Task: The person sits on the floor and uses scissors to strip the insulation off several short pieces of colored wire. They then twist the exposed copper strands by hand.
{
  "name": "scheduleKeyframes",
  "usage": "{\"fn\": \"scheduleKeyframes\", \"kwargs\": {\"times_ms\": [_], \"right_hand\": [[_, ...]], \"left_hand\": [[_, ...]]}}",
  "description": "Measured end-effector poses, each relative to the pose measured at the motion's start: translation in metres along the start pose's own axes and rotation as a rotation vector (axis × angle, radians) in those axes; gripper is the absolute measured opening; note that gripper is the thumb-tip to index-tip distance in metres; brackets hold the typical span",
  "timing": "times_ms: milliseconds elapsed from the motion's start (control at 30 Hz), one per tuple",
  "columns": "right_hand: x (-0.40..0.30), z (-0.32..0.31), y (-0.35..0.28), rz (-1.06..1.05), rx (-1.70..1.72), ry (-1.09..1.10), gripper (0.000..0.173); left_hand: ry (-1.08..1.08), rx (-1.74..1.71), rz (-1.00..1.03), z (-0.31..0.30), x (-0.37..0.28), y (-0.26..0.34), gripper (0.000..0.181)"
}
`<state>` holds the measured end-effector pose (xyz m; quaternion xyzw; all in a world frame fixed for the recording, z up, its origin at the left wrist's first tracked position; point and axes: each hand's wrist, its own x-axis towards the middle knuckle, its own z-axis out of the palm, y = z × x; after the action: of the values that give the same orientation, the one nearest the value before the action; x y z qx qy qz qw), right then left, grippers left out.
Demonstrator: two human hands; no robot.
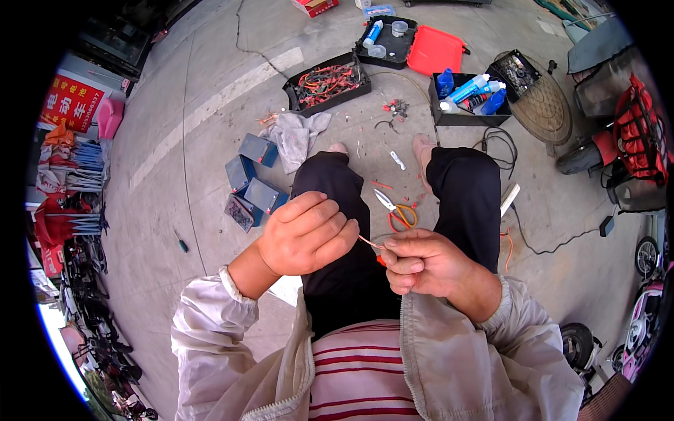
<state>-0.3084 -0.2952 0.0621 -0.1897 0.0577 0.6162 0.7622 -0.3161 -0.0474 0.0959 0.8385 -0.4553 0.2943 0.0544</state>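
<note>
A thin strand of bare copper-coloured wire point(370, 242) runs between my two hands, in front of my lap. My left hand point(313, 234) is closed round one end, its knuckles facing up. Thumb and fingertips of my right hand point(421, 258) pinch the other end. How far the wire continues inside either hand is hidden. Just beyond my right hand, scissors with orange and yellow handles point(403, 217) lie on the concrete floor between my legs, blades apart. A short orange piece of wire sleeve point(382, 185) lies near their tip.
Several dark blue batteries point(266, 194) and a grey rag point(297, 138) lie left of my legs. Beyond my feet are a black tray of tangled wires point(329, 102), an opened tool case point(388, 47) and a box of bottles point(468, 113). A screwdriver point(181, 242) lies far left.
</note>
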Motion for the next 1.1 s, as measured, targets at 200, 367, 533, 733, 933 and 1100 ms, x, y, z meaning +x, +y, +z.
{"fn": "scheduleKeyframes", "kwargs": {"times_ms": [200,367,533,733,933,1100], "right_hand": [[0.011,-0.013,0.006,-0.123,0.127,0.014,0.029],[0.016,-0.013,0.009,-0.189,0.151,-0.047,0.028],[0.022,-0.011,0.012,-0.235,0.143,-0.065,0.029],[0.026,-0.015,0.018,-0.231,0.118,-0.080,0.031],[0.018,-0.002,0.008,-0.291,0.032,0.122,0.049],[0.014,-0.022,0.027,-0.931,-0.792,0.448,0.024]], "left_hand": [[-0.072,-0.393,-0.366,0.011,-0.003,0.003,0.028],[0.063,-0.900,-0.788,0.017,-0.009,0.021,0.069],[0.430,-1.627,-1.209,0.031,-0.006,0.047,0.078],[0.453,-1.635,-1.143,0.045,-0.008,0.065,0.013],[0.641,-1.516,-1.470,0.037,0.002,0.060,0.011],[0.596,-1.372,-1.627,0.040,0.004,0.059,0.014]]}}
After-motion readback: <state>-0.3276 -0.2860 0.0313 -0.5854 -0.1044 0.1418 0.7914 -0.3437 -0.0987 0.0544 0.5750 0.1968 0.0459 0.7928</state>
